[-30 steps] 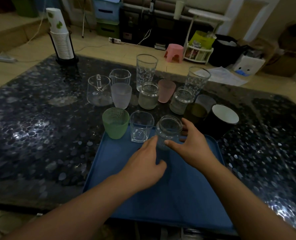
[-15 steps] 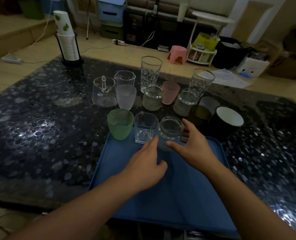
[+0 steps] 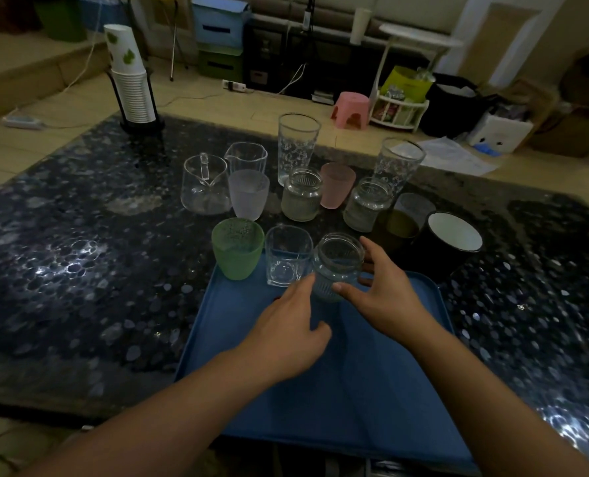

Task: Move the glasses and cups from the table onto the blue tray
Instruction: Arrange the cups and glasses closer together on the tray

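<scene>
Cupping clear jar [image 3: 338,266], right hand [image 3: 386,297] half-open

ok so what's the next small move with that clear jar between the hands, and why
Probably let go of the clear jar: it appears to stand on the blue tray at its far edge beside the square glass, with the right hand cupped around it and the left hand just touching.

Blue tray [image 3: 238,325], green cup [image 3: 237,249], pebble-patterned table [image 3: 79,256]
</scene>
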